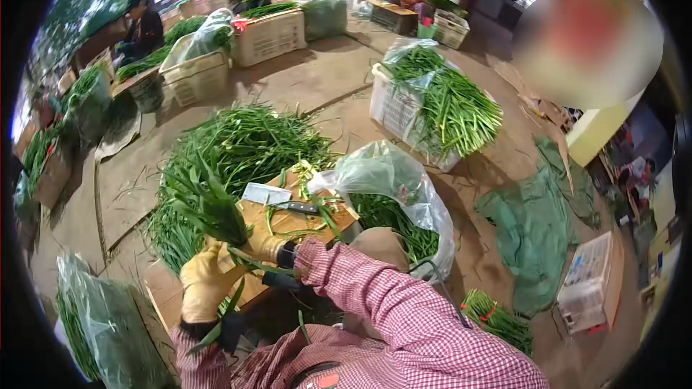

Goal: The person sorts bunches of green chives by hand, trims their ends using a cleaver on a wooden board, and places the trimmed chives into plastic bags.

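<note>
Both my hands wear pale yellow gloves. My left hand [205,281] is closed at the lower end of a bundle of broad green leaves [210,205], with long leaf strips [256,263] at its fingers. My right hand [265,243] is closed against the bundle's right side; its fingertips are partly hidden. The bundle stands upright with leaf tips pointing away from me. Beyond my right hand, a cleaver [267,194] with a black handle lies on a wooden board [252,215] among cut stalk scraps [306,174].
A large heap of green stalks [245,137] lies behind the board. Right of it stands a clear plastic bag [432,209] with greens inside. A white crate [389,104] holds more stalks. A bagged bundle [108,324] is at lower left. Several people sit farther back.
</note>
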